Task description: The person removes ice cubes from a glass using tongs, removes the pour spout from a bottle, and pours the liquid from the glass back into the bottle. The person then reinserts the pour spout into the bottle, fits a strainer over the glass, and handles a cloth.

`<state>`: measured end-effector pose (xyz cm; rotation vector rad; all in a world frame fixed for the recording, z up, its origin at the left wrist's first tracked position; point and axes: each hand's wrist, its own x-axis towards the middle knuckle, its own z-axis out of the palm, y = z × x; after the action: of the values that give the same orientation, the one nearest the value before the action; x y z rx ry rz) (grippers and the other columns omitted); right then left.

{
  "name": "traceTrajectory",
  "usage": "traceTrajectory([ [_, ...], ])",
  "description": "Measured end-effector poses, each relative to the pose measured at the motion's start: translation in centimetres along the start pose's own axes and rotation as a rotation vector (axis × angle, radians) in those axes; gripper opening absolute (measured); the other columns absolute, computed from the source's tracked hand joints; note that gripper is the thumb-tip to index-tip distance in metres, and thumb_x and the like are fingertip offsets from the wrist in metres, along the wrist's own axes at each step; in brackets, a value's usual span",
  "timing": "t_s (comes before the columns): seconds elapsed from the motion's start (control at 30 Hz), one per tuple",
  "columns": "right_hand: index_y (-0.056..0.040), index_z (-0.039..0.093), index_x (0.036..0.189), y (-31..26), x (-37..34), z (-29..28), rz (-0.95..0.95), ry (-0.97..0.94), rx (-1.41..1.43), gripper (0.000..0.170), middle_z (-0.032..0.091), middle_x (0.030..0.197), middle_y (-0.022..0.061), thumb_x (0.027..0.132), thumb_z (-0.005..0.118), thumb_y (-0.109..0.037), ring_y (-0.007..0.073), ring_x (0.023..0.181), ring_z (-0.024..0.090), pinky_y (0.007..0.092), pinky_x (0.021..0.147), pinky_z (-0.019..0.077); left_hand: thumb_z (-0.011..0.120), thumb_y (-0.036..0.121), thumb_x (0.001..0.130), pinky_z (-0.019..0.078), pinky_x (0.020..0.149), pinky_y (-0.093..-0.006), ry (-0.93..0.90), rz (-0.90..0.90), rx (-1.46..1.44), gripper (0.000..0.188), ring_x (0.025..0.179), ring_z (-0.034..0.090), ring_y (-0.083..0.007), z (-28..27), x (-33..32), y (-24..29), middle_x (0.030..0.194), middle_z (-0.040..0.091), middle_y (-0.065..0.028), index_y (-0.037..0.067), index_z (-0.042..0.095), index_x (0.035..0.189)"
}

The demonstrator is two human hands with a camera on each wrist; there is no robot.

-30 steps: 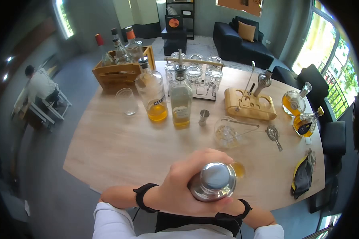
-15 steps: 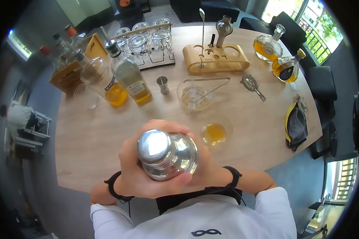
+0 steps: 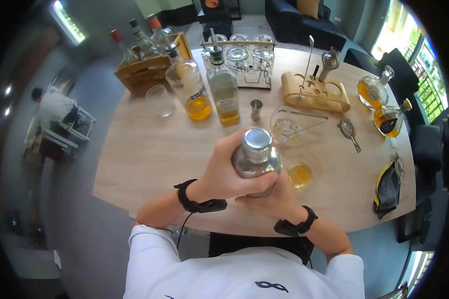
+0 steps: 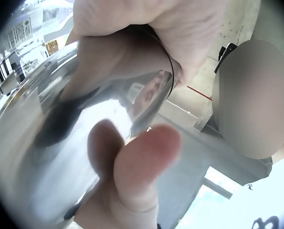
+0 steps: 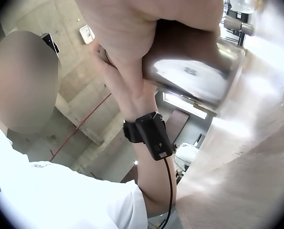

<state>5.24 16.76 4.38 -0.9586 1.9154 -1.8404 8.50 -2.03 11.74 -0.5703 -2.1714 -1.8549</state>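
Note:
Both hands hold a silver cocktail shaker (image 3: pixel 257 159), its rounded cap upward and tilted slightly. My left hand (image 3: pixel 222 169) wraps the shaker's upper body from the left, thumb across the front. Lower down, my right hand (image 3: pixel 277 199) grips it from the right, partly hidden behind the left thumb and the shaker. The right wrist view shows the shaker's flat base (image 5: pixel 189 81) above the tabletop, below the right palm. Just right of the hands stands a glass with amber liquid (image 3: pixel 301 175). Beyond it is a clear bowl of ice (image 3: pixel 287 129) with tongs laid across.
A jigger (image 3: pixel 255 109), two pourer bottles (image 3: pixel 197 102) (image 3: pixel 224 97) and an empty glass (image 3: pixel 160 102) stand ahead. Behind are a bottle crate (image 3: pixel 144 74) and a glass rack (image 3: pixel 249 82). To the right are a wooden tool stand (image 3: pixel 317 94), a strainer (image 3: pixel 350 134), decanters (image 3: pixel 388 119) and a dark pouch (image 3: pixel 388 189).
The shaker, gripped throughout, swung left and tilted, then came back nearer upright and farther from the head camera. The head view turned right and back, shifting the table in frame.

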Motion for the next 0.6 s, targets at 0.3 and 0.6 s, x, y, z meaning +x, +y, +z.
traceTrajectory([
  [0.3, -0.0011, 0.044, 0.155, -4.4, -3.9, -1.8, -0.219, -0.119, -0.356, 0.097, 0.056, 0.152, 0.0215, 0.075, 0.098, -0.016, 0.0357, 0.139, 0.056, 0.0448, 0.114, 0.0482, 0.085, 0.009, 0.084, 0.0575, 0.094, -0.0312, 0.514, 0.068, 0.390, 0.047, 0.105, 0.071, -0.0146, -6.7, -4.5, -1.5, 0.119, 0.075, -0.0092, 0.000, 0.068, 0.127],
  [0.6, -0.0029, 0.069, 0.107, -1.2, -3.3, -14.8, -0.215, 0.369, -0.356, 0.017, 0.070, 0.095, 0.0044, 0.094, 0.079, -0.001, 0.0154, 0.092, 0.067, 0.0299, 0.086, 0.0534, 0.084, 0.008, 0.089, 0.0569, 0.094, -0.0308, 0.928, 0.095, 0.498, 0.039, 0.103, 0.071, -0.0146, -17.1, -7.4, -4.2, 0.114, 0.074, -0.0076, 0.000, 0.068, 0.124],
])
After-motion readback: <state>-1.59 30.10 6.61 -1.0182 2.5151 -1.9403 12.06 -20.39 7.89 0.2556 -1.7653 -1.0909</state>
